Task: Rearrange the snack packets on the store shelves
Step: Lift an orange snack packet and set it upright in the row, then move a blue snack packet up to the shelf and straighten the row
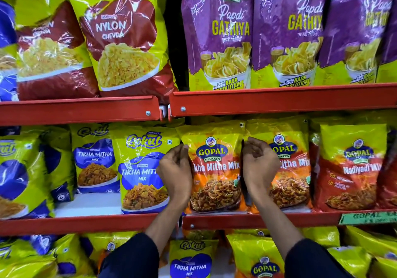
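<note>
Orange Gopal Tikha Mitha Mix packet (216, 170) is flanked upright on the middle shelf (257, 219); left hand (176, 170) and right hand (258, 166) are curled at its edges, actual grasp unconfirmed.

Both arms reach up and forward in dark sleeves (133, 256). The left hand (175, 171) and right hand (258, 166) are raised at the same height — palms turned toward each other, fingers (251, 143) loosely curled, neither one clenched.

Shop, red shelves (279, 99), stocked snack packets (214, 166)
</note>
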Demonstrator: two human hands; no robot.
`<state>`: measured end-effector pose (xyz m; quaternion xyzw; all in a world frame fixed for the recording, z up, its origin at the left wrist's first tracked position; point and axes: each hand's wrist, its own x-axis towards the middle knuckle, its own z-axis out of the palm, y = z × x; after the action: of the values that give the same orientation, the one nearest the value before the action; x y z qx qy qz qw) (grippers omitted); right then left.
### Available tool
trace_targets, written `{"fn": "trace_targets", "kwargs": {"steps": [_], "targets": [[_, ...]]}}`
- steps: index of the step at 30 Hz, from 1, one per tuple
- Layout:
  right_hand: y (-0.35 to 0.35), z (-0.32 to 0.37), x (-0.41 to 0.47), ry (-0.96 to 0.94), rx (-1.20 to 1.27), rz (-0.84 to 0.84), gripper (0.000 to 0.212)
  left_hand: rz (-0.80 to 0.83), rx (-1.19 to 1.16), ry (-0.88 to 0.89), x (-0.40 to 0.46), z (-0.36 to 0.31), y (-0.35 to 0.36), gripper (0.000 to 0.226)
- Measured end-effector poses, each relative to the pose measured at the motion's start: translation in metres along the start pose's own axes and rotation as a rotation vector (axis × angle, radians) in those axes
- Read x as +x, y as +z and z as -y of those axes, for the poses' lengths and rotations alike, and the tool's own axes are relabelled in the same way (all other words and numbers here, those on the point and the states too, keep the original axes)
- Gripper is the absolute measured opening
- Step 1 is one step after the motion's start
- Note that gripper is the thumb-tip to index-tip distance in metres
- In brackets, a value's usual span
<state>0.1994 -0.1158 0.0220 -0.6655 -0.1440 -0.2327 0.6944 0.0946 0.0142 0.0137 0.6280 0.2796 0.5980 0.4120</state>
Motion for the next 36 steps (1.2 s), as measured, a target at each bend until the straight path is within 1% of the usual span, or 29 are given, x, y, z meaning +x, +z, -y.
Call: {"fn": "trace_targets", "kwargs": {"steps": [1, 2, 3, 5, 6, 7, 8, 9, 11, 17, 19, 22, 25, 28, 31, 33, 34, 35, 36], "targets": [[-0.003, -0.003, -0.003, -0.118, -0.031, 0.001, 0.025, 0.017, -0.006, 0.042, -0.003, 0.004, -0.003, 0.025], [-0.004, -0.008, -0.007, -0.255, -0.102, 0.044, 0.032, 0.039, -0.002, 0.095, -0.007, 0.008, -0.007, 0.025], [-0.005, -0.015, -0.010, -0.407, -0.205, 0.124, 0.041, 0.055, 0.032, 0.186, -0.010, 0.013, -0.009, 0.024], [-0.003, -0.028, -0.012, -0.670, -0.430, 0.299, 0.057, 0.093, 0.182, 0.448, -0.015, 0.021, -0.012, 0.025], [-0.001, -0.033, -0.012, -0.751, -0.528, 0.356, 0.060, 0.131, 0.290, 0.589, -0.016, 0.024, -0.011, 0.029], [0.001, -0.038, -0.011, -0.792, -0.615, 0.394, 0.062, 0.181, 0.423, 0.717, -0.015, 0.028, -0.009, 0.036], [0.002, -0.042, -0.010, -0.799, -0.687, 0.423, 0.062, 0.226, 0.565, 0.816, -0.013, 0.031, -0.007, 0.044], [0.003, -0.045, -0.009, -0.793, -0.745, 0.444, 0.062, 0.265, 0.687, 0.870, -0.011, 0.033, -0.006, 0.051], [0.004, -0.048, -0.004, -0.797, -0.821, 0.458, 0.062, 0.324, 0.838, 0.869, -0.007, 0.035, -0.006, 0.058], [0.004, -0.049, 0.001, -0.811, -0.890, 0.465, 0.063, 0.410, 1.051, 0.850, 0.005, 0.041, -0.011, 0.068], [0.002, -0.046, 0.000, -0.799, -0.886, 0.469, 0.064, 0.426, 1.072, 0.850, 0.006, 0.037, -0.013, 0.069], [-0.005, -0.044, -0.011, -0.801, -0.818, 0.443, 0.066, 0.436, 1.049, 0.851, 0.002, 0.032, -0.025, 0.069], [-0.018, -0.053, -0.038, -0.850, -0.713, 0.413, 0.066, 0.430, 1.008, 0.854, -0.014, 0.040, -0.055, 0.071], [-0.034, -0.069, -0.077, -0.909, -0.652, 0.442, 0.068, 0.500, 0.987, 0.852, -0.044, 0.061, -0.095, 0.070], [-0.049, -0.091, -0.118, -0.950, -0.620, 0.535, 0.067, 0.625, 0.898, 0.850, -0.077, 0.090, -0.135, 0.063], [-0.058, -0.112, -0.147, -0.972, -0.560, 0.642, 0.064, 0.735, 0.793, 0.795, -0.104, 0.112, -0.163, 0.058], [-0.062, -0.122, -0.160, -0.984, -0.526, 0.703, 0.062, 0.788, 0.743, 0.737, -0.116, 0.122, -0.174, 0.056], [-0.065, -0.133, -0.176, -0.977, -0.508, 0.774, 0.060, 0.828, 0.714, 0.630, -0.128, 0.134, -0.185, 0.054], [-0.067, -0.144, -0.189, -0.953, -0.501, 0.841, 0.057, 0.848, 0.697, 0.486, -0.138, 0.142, -0.191, 0.053]]}}
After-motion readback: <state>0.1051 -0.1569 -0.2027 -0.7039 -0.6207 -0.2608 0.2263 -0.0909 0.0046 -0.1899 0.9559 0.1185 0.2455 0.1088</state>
